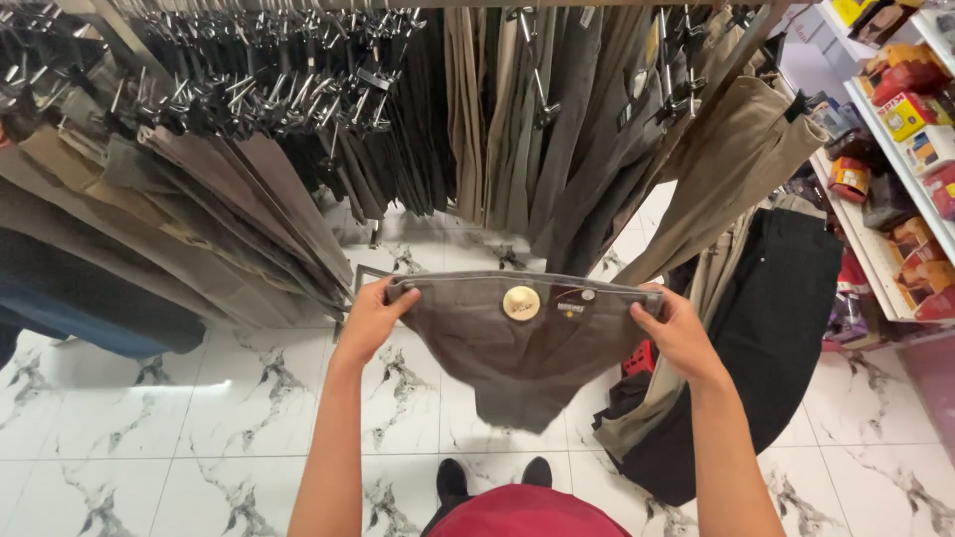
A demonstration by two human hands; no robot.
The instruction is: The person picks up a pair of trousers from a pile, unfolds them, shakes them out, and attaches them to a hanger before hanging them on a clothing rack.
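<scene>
Grey-brown trousers (pixel 517 343): one pair, folded, held out level in front of me by the waistband, above the floor and ahead of my shoes.

Left hand (pixel 370 320): clenched on the left end of the waistband, thumb on top, fingers curled under the cloth.

Right hand (pixel 678 333): clenched on the right end of the same waistband, fingers wrapped over the edge. Both hands grasp the trousers; the band is stretched nearly straight between them.

Round cream tag (pixel 521 302): on the waistband near its middle, between my hands. Small dark label (pixel 571 310): just beside the tag, toward my right hand; its print is too small to make out.

Legs of the trousers: hanging down from the band, tapering to a fold below.

Black shoes (pixel 494 476): two toes showing under the hanging cloth, on the floor. Red garment (pixel 524 515): at the bottom edge, on my own body.

White marble-patterned floor tiles (pixel 189 418): below everything.

Rack of hanging trousers (pixel 298 129): ahead and to my left, beige, grey and dark pairs on metal clip hangers, closely packed. A second row (pixel 567 119) hangs straight ahead and to the right.

Black trousers (pixel 771 338): hanging near my right forearm, reaching the floor, possibly with a beige pair against them.

Shelves of coloured boxes (pixel 900 149): far right, well apart from my hands.
</scene>
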